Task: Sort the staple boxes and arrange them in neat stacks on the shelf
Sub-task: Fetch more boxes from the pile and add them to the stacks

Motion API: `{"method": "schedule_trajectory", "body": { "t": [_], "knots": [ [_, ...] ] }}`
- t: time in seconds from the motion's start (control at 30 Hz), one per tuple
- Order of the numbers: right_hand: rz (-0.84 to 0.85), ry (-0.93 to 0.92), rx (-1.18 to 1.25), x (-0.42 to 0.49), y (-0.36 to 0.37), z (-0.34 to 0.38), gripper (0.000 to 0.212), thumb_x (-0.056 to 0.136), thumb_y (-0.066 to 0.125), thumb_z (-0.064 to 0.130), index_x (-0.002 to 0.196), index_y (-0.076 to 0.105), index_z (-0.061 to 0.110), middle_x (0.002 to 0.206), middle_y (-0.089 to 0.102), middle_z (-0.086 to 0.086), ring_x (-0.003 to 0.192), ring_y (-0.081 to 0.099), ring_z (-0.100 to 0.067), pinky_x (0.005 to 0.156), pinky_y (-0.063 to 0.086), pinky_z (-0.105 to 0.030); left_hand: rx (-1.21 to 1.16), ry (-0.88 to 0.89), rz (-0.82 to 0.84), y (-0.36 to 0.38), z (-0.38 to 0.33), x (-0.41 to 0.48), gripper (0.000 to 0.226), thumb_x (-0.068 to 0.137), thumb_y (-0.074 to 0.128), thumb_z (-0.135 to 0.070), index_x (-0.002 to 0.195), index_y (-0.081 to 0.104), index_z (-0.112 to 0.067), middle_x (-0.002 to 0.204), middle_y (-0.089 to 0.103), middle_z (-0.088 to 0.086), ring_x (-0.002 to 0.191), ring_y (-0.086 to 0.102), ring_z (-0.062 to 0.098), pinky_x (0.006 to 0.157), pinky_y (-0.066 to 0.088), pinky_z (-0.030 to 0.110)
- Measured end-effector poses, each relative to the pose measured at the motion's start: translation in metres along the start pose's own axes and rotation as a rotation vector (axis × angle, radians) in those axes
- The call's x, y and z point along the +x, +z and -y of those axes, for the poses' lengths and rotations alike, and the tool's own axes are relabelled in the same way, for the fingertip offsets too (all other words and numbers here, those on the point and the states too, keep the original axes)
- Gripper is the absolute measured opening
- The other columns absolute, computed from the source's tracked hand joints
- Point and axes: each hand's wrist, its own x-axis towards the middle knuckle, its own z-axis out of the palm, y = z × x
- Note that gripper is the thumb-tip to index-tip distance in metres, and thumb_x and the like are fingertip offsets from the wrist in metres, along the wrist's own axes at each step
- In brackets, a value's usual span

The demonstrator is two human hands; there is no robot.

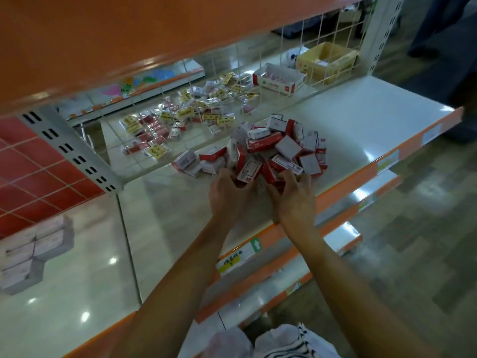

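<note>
We had both hands at the near edge of the loose heap of staple boxes (278, 148), which lay jumbled in the middle of the white shelf (361, 120), with a few strays just left of it. Our left hand (227, 193) curled its fingers round boxes at the heap's edge. Our right hand (294, 198) seemed to do likewise, though blur hid the exact grip. Behind the wire grid (304, 34) lay scattered packets (180, 117), a red-and-white tray (278, 80) and a yellow carton (326, 60).

Red-white staple boxes (278, 148) heaped in jumbled pile on white shelf (361, 125).
</note>
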Motion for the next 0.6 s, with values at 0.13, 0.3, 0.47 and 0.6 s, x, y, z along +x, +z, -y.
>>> {"method": "schedule_trajectory", "body": {
  "t": [0.13,0.3,0.47,0.6],
  "knots": [
    [-0.007,-0.007,0.119,0.007,-0.001,-0.001,0.02,0.087,0.064,0.023,0.094,0.057,0.005,0.107,0.047,-0.016,0.086,0.051,-0.028,0.067,0.036,-0.029,-0.018,0.012,-0.014,-0.002,0.002,-0.011,0.041,0.076,0.075,-0.041,0.093,0.053,-0.011,0.086,0.054,-0.001,0.078,0.049,0.015,0.056,0.028,0.022],
    [0.004,0.024,0.205,0.008,0.0,-0.002,0.017,0.08,0.067,0.01,0.091,0.056,0.005,0.107,0.049,-0.014,0.096,0.05,-0.027,0.077,0.04,-0.028,-0.097,0.028,-0.03,-0.018,0.007,-0.028,0.039,0.076,0.078,-0.025,0.105,0.056,-0.011,0.085,0.056,-0.01,0.073,0.051,0.003,0.059,0.036,0.007],
    [0.034,-0.049,0.261,-0.004,0.0,0.003,0.038,0.073,0.067,0.002,0.109,0.055,0.002,0.112,0.054,-0.018,0.104,0.049,-0.028,0.079,0.035,-0.024,-0.133,0.002,0.049,-0.037,0.017,-0.035,0.038,0.077,0.077,-0.022,0.112,0.063,-0.023,0.088,0.065,-0.014,0.073,0.058,-0.008,0.063,0.038,-0.004],
    [0.091,-0.12,0.287,-0.008,-0.002,0.0,0.037,0.074,0.064,0.001,0.111,0.057,0.003,0.108,0.06,-0.013,0.101,0.051,-0.026,0.077,0.03,-0.017,-0.183,-0.016,0.098,-0.054,0.034,-0.044,0.036,0.08,0.074,-0.018,0.113,0.063,-0.026,0.09,0.067,-0.015,0.072,0.057,-0.02,0.066,0.042,-0.001]
  ]
}}
